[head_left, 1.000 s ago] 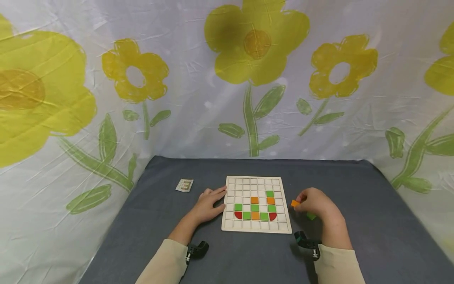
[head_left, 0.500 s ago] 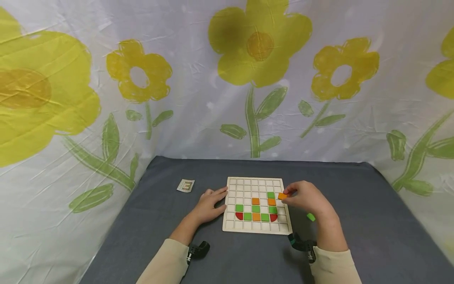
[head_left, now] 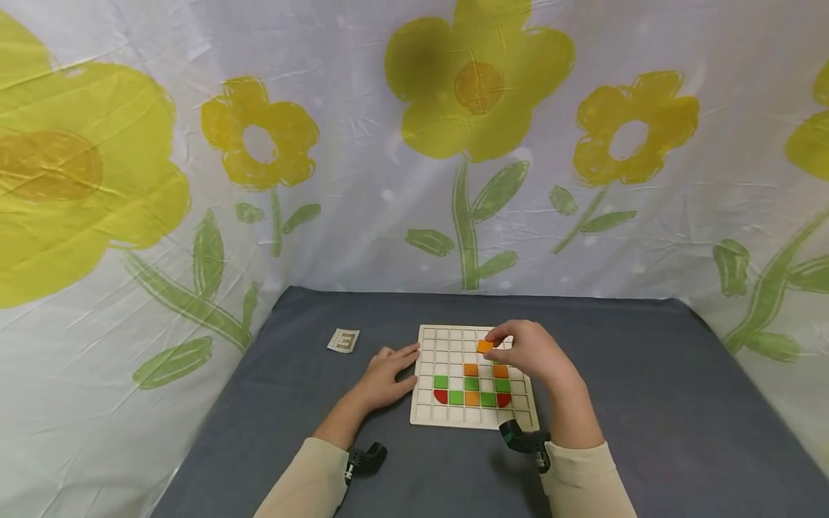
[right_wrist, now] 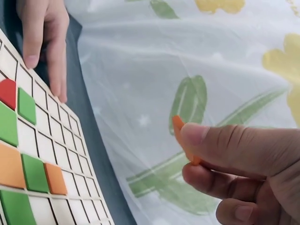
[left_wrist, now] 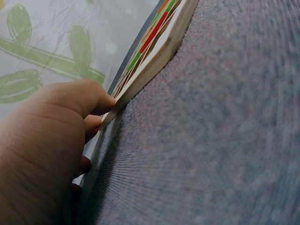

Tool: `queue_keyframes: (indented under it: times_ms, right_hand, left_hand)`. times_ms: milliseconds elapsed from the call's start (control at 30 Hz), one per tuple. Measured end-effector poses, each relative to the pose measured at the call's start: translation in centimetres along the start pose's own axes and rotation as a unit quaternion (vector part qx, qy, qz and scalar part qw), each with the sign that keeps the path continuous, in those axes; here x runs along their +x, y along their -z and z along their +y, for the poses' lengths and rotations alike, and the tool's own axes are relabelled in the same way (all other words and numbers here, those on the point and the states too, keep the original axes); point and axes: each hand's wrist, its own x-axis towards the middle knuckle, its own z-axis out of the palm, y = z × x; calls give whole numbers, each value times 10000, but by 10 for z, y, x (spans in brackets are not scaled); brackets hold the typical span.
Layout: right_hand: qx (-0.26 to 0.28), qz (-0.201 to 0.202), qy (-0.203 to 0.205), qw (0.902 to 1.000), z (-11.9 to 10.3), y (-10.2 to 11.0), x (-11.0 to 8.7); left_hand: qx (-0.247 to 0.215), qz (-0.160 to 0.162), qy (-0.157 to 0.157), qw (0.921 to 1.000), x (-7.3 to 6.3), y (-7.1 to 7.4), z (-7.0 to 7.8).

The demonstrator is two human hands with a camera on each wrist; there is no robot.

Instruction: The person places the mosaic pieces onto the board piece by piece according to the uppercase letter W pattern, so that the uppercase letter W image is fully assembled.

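My right hand pinches an orange square tile over the far right part of the white gridded board. In the right wrist view the tile shows edge-on between thumb and index finger, raised off the grid. My left hand lies at the board's left edge, fingers spread, thumb and fingertips touching the rim. The left wrist view has the left thumb against the wooden side. Set in the board are green tiles, orange tiles and red rounded pieces, one at each end.
A small printed card with a grid pattern lies left of the board on the dark grey tablecloth. Behind the table hangs a white curtain with yellow flowers. The right forearm covers part of the table right of the board.
My right hand has carried the orange tile from the table right of the board, leftward and away, over the grid. A loose green tile there is now hidden by the arm. The left hand stays put.
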Motion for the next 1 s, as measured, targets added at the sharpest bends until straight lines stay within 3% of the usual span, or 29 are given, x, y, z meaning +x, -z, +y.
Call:
queue_keyframes:
  times_ms: [400,600,1000]
  right_hand:
    - [384,-74,198,9990,-8,-39,19]
    - [98,-125,270,9995,-14,-60,30]
    - [-680,-223,-134,9973,-7,-91,45]
  left_hand:
    - [79,78,-1,9999,-2,1,-1]
    - [118,64,37,9999,-1,-1,0]
    - [86,-4,160,9998,0,-1,1]
